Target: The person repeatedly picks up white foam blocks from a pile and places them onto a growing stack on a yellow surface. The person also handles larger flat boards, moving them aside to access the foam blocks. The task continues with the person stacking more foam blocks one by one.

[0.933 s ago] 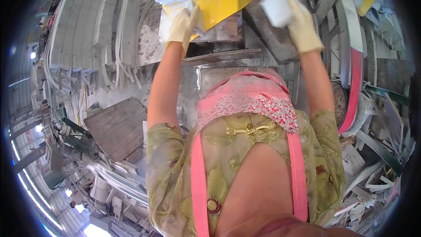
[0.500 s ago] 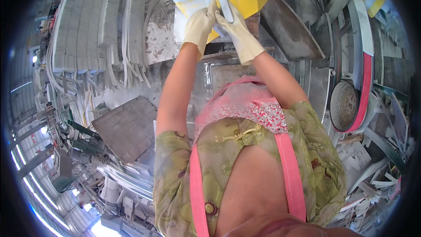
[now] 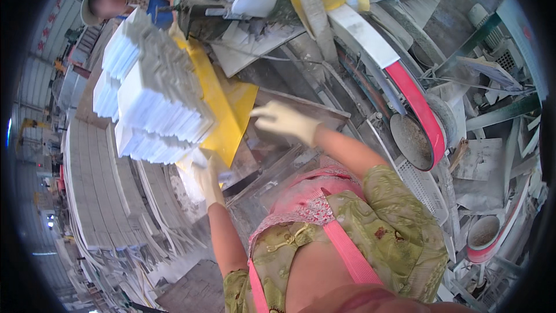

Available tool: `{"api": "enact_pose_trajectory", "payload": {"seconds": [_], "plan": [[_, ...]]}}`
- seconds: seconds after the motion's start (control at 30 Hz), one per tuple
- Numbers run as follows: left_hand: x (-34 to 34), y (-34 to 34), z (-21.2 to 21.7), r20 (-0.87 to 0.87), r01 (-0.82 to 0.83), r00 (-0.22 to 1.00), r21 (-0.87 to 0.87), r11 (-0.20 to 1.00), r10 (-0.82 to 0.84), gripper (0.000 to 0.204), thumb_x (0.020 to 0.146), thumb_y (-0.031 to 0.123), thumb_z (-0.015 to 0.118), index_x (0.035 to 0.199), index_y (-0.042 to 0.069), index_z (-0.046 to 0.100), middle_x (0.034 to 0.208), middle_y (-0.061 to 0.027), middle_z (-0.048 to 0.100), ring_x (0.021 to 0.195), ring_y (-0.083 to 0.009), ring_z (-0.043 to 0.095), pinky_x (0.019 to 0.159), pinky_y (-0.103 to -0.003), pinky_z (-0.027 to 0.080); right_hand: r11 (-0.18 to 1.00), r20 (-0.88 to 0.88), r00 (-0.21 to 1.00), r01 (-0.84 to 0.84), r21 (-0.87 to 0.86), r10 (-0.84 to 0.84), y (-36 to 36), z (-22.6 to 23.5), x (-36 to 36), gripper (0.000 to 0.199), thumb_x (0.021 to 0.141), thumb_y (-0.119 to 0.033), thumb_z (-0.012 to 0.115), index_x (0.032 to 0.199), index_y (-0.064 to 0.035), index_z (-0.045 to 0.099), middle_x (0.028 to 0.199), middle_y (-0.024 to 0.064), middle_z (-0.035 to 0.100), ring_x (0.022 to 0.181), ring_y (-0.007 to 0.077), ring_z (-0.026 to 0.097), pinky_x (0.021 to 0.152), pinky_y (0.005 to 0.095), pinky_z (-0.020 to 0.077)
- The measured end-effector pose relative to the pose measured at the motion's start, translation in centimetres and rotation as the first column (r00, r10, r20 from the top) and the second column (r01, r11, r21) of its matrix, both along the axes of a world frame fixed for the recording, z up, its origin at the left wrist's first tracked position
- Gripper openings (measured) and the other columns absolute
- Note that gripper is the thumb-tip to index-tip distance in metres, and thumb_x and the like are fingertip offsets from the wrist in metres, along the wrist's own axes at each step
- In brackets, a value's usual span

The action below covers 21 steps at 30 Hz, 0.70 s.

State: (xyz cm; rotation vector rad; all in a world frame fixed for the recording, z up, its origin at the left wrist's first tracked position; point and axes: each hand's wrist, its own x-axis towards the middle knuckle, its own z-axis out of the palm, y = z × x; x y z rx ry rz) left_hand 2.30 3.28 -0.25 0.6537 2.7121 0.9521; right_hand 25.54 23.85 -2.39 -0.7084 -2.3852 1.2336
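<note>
My left hand (image 3: 208,181), in a cream rubber glove, is closed on a small white stone piece (image 3: 200,155) beside the near end of the stacks; motion blur softens its fingers. To the right, my right hand (image 3: 288,122), gloved alike, hangs in the air, fingers stretched out and holding nothing. Stacks of thin white stone pieces (image 3: 159,101) with stepped, zigzag edges stand at the left. A yellow sheet (image 3: 234,110) lies beside and partly under them.
A belt machine with a red and white guard (image 3: 414,90) stands at the right. Long grey stone strips (image 3: 95,197) are stacked at the left. Another person (image 3: 152,1) is at the far left. A white perforated crate (image 3: 421,188) stands near my right side.
The view has swung right, so the stacks now appear farther left. My hands, close together before, have parted: the right is out to the right, the left by the stacks.
</note>
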Motion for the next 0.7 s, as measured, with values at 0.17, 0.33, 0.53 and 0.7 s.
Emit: {"api": "enact_pose_trajectory", "payload": {"seconds": [0.17,0.33,0.53,0.7], "plan": [[-2.0,-1.0,-2.1,0.026,-0.054,0.998,-0.143,0.988,0.058,0.085,0.079,0.037,0.078,0.142,-0.009,0.044,0.129,-0.0327,0.06,0.121,-0.0387,0.061,0.101,-0.043,0.048,0.81,-0.34,0.781,0.58,0.085,-0.524,11.8,-0.8,15.2,0.042,0.095,-0.034,0.053,0.116,-0.0021,0.071,0.113,0.0212,0.072,0.107,0.0348,0.069,0.092,0.0404,0.0522],[-1.2,-1.4,-1.8,0.09,-0.071,0.993,-0.005,0.997,0.071,0.082,0.078,0.035,0.077,0.141,-0.007,0.045,0.126,-0.0325,0.062,0.116,-0.0404,0.064,0.095,-0.043,0.052,0.588,-0.049,0.686,0.657,0.471,-0.726,22.9,-1.6,24.7,0.053,0.098,-0.047,0.053,0.134,-0.0083,0.062,0.125,0.0213,0.067,0.116,0.039,0.062,0.099,0.0457,0.0481],[-1.5,-1.5,-2.0,0.116,-0.09,0.989,-0.043,0.995,0.094,0.081,0.078,0.031,0.077,0.14,-0.008,0.044,0.123,-0.0312,0.063,0.115,-0.04,0.065,0.094,-0.043,0.053,0.555,0.16,0.653,0.46,0.693,-0.74,30.4,-3.5,23.5,0.06,0.1,-0.046,0.05,0.148,-0.0113,0.049,0.153,0.0148,0.048,0.143,0.0314,0.04,0.116,0.0471,0.033],[-2.2,-2.1,-3.1,0.156,-0.096,0.984,0.042,0.995,0.088,0.078,0.077,0.028,0.077,0.139,-0.008,0.045,0.123,-0.0293,0.064,0.114,-0.0384,0.065,0.092,-0.043,0.054,0.569,0.237,0.65,0.363,0.738,-0.722,32.7,-3.5,19.3,0.067,0.099,-0.051,0.047,0.151,-0.0087,0.045,0.158,0.013,0.042,0.149,0.0283,0.032,0.122,0.0478,0.0224]]}}
